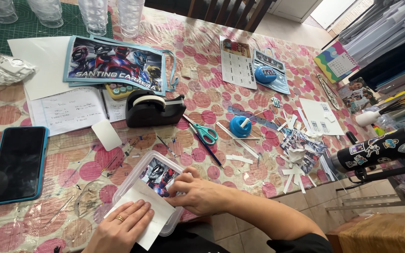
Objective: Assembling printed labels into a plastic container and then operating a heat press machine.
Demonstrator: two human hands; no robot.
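A clear plastic box lid (139,171) lies at the table's near edge with a printed picture of masked heroes (158,174) on it. A white backing sheet (147,206) covers its near half. My left hand (123,227), with a ring on one finger, presses flat on that sheet. My right hand (198,194) rests beside it, fingertips pinching at the picture's edge where it meets the sheet. Neither hand lifts anything off the table.
A black tape dispenser (153,108), teal-handled scissors (206,133), a pen (207,150), blue glue pot (240,126), paper strips (291,175) and a phone in a blue case (17,164) lie on the dotted tablecloth. Printed banner (113,63), notebook (66,110), glasses (94,16) further back. A sticker-covered handle (380,150) juts in at right.
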